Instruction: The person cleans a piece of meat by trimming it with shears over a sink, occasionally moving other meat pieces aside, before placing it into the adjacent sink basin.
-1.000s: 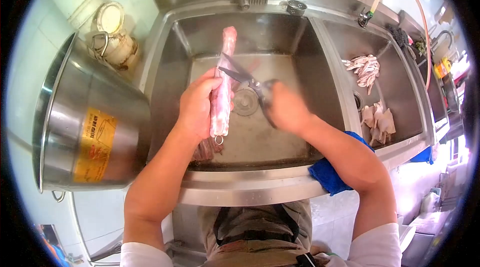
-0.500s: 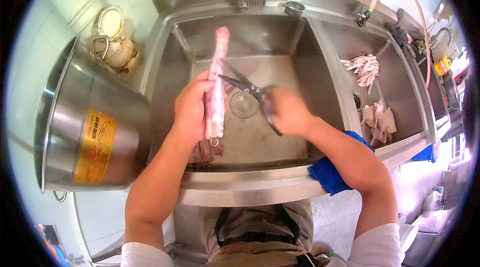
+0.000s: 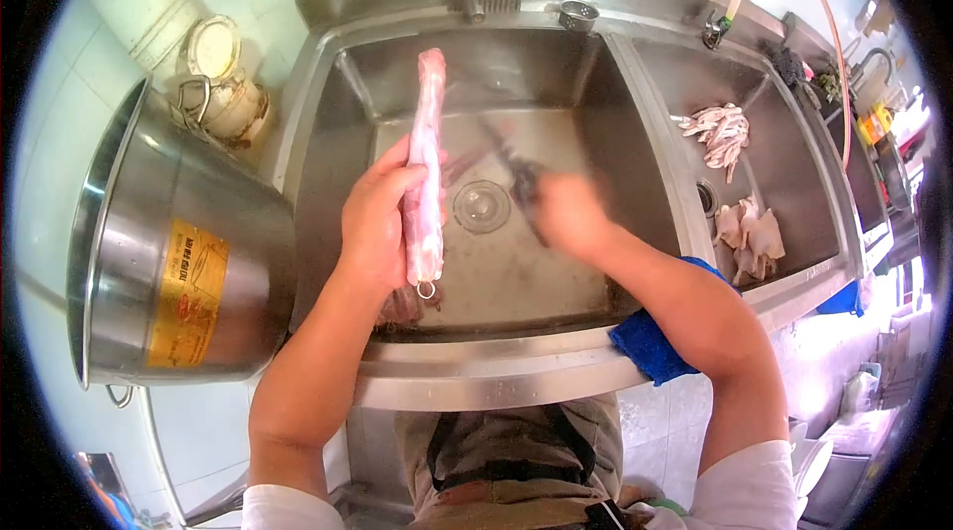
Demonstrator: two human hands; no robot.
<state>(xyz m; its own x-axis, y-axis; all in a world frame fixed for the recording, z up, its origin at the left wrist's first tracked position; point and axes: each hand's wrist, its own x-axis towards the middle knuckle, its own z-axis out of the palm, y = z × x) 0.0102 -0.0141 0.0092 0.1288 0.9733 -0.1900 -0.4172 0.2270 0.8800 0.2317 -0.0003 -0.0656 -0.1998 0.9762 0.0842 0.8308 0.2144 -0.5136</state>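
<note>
No text can be read in full in this view.

1. Label [image 3: 187, 297]: a yellow sticker on the outer wall of the large steel pot [image 3: 129, 222], which stands at the left of the sink. It carries red printed lines and a small red line drawing. The characters are too small and blurred to make out, and no brand or number can be told.

2. Yellow container [image 3: 876, 136], far right: any print on it is too small to tell.

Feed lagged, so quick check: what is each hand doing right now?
Left hand: closed around the pink meat tube.
Right hand: closed on the scissors, motion-blurred.
</note>
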